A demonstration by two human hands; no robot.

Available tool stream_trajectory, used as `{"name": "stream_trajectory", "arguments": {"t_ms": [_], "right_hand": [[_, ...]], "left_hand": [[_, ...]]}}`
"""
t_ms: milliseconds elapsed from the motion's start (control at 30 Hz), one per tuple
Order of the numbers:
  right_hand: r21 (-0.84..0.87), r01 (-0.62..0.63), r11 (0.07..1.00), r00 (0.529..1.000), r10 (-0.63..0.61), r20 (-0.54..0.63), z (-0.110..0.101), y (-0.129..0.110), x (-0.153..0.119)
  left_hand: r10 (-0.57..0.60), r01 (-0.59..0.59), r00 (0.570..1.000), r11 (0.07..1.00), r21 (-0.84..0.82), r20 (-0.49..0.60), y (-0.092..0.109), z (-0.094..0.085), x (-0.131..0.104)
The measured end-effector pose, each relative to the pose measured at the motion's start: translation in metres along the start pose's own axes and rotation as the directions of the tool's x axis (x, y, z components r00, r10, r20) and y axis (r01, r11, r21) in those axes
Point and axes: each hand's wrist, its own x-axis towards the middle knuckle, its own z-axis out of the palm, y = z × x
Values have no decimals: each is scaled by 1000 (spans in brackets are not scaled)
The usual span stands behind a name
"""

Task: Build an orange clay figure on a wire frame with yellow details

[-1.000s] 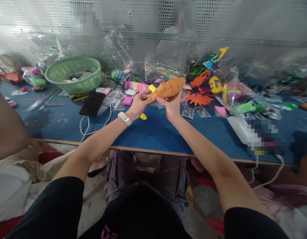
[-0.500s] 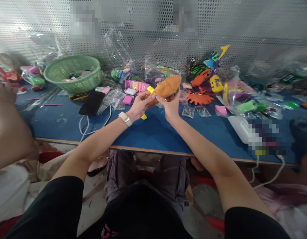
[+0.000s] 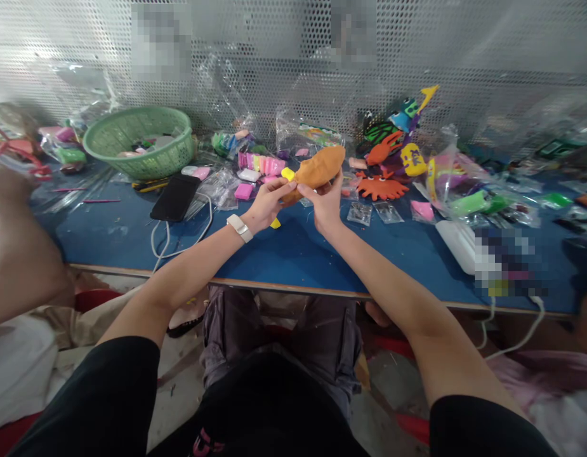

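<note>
An orange-brown clay shape [image 3: 323, 165], wide at its right end and narrow at the left, is held up above the blue table by both hands. My left hand [image 3: 270, 202] pinches its narrow left end between thumb and fingers. From below, my right hand [image 3: 327, 200] supports the wide part, with its thumb near the left thumb. A yellow piece [image 3: 287, 172] shows just past the left fingertips, and another yellow bit [image 3: 275, 223] is visible under the left hand. Whether either joins the clay shape I cannot tell.
A green basket [image 3: 138, 143] stands at the back left, beside a black phone [image 3: 176, 198] with a white cable. An orange clay crab [image 3: 382, 187], bagged clay and a white device [image 3: 457, 244] lie on the right. Another person's arm [image 3: 26, 254] rests at the far left.
The clay shape and my right hand have shifted very slightly left and down. At the far left, the other person's hand has moved a little lower, uncovering more of a red item.
</note>
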Motion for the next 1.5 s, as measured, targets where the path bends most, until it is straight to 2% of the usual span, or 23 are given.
{"name": "stream_trajectory", "arguments": {"t_ms": [367,600,800,1000,1300,1500], "right_hand": [[-23,-6,1000,999,5,-42,4,-2,-1],[-8,24,1000,997,-24,-76,6,-2,-3],[48,21,999,1000,-20,-22,0,0,2],[36,36,999,999,-35,-27,0,4,2],[38,3,999,998,-1,-65,3,-2,-1],[-5,6,1000,998,-6,-62,1,0,-2]], "left_hand": [[-17,19,999,999,45,-35,-3,-1,1],[-22,22,1000,1000,22,-18,-4,0,1],[-47,47,999,999,6,-20,-2,-1,1],[-36,37,999,999,23,-35,-2,-2,2],[-166,165,986,985,-55,-21,-8,-8,7],[-85,86,993,996,5,-81,-10,-8,7]]}}
